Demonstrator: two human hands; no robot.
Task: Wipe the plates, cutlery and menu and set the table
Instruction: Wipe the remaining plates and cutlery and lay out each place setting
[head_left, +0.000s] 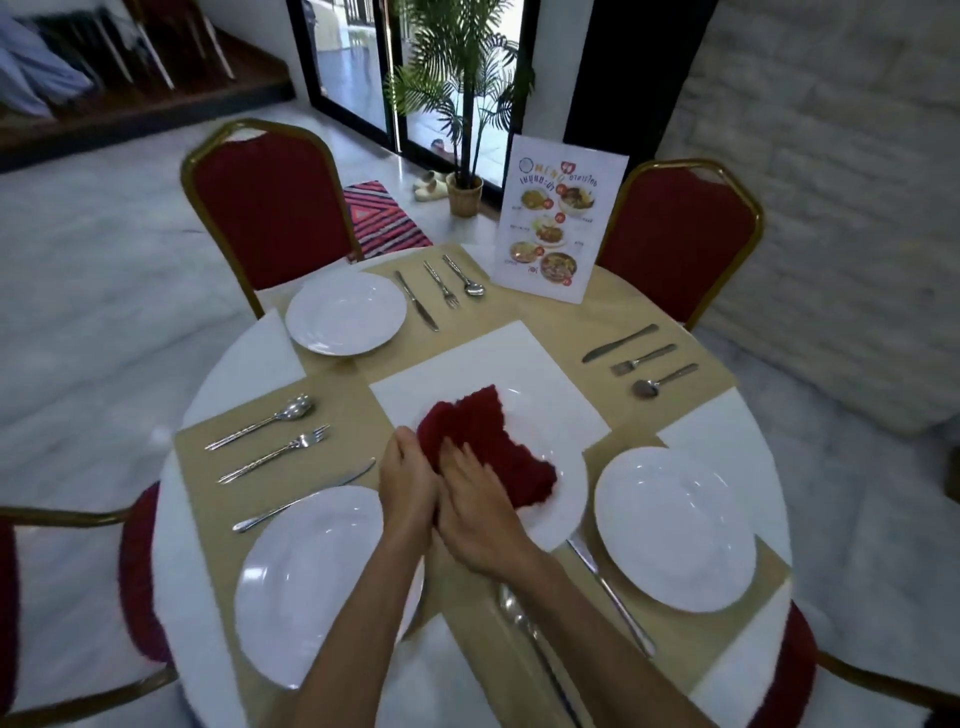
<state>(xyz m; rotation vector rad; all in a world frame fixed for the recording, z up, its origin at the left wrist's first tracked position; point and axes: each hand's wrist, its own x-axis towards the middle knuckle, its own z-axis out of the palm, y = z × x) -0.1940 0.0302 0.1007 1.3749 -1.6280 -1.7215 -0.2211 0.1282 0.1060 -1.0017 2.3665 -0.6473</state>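
Both hands are parked at the near-left edge of the white round plate (556, 431) in the middle of the white round table (717, 431). The right hand (475, 512) lies flat on the fuzzy dark red cloth (498, 441), fingers spread and pressing it down, not clenched around anything. The left hand (408, 483) sits just beside it, curled over that same plate edge. Honestly can't tell if it's pinching the rim, the cloth corner, or neither, since it's a bit blurry there.

The bit that matters: the cloth sprawls across the plate diagonally, with its long axis running from the plate's far-left rim down to its near-right rim. So most of it lies ahead and to the right of the hands. The right hand is the one actually on it, so it's the likely wiper, with the left as the steadier.

The bare white of the plate shows only along its far-right side, so that's probably where the next stroke needs to head. The tall white printed menu card (561, 223) stands upright well beyond the plate, on its far side, face turned toward the person.
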